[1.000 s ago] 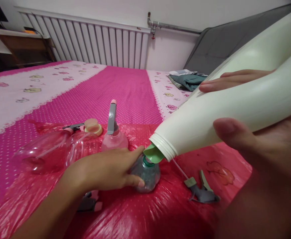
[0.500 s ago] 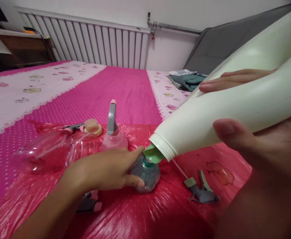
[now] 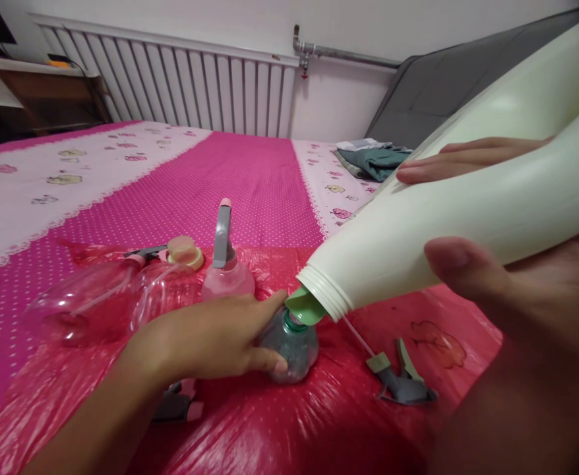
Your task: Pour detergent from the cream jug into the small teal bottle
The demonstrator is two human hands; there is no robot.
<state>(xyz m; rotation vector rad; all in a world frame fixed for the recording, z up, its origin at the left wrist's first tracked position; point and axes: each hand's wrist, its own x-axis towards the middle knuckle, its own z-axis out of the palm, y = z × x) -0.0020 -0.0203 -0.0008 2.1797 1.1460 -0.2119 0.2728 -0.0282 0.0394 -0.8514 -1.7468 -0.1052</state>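
Note:
My left hand grips a small clear green-tinted spray bottle that stands upright with its top off. My right hand is wrapped round a large pale green detergent jug, tilted down to the left. The jug's green pouring spout rests at the mouth of the small bottle. Whether liquid is flowing I cannot tell. A grey spray trigger with a thin tube lies to the right of the bottle. Behind my left hand stands a pink spray bottle with its grey trigger on.
Red plastic sheeting covers the near part of the pink bed. Clear empty bottles lie at left by a yellowish cap. Another dark trigger sits under my left forearm. Folded clothes lie farther back.

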